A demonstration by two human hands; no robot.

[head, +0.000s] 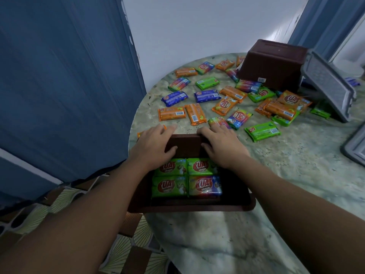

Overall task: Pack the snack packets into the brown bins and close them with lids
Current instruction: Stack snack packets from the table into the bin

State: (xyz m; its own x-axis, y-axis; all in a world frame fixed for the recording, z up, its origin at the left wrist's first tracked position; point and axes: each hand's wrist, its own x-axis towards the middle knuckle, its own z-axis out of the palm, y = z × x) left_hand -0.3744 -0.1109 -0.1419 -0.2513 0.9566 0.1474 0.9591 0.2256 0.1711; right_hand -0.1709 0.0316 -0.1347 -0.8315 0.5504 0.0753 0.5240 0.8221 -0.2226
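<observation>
A brown bin (194,206) stands at the near edge of the round table, holding several snack packets (187,177), green ones and one rainbow-coloured. My left hand (156,143) and my right hand (221,144) both grip the bin's far wall, thumbs inside and fingers over the rim. Many loose packets (225,104) in orange, blue, green and rainbow wrappers lie scattered across the table beyond the bin. A second brown bin (270,64) lies tipped upside down at the back right. A grey lid (327,86) leans against it.
The marble-patterned table (276,175) has a curved edge at the left, with patterned floor tiles below. Blue curtains hang at the left and far right. Another grey lid (355,147) shows at the right edge.
</observation>
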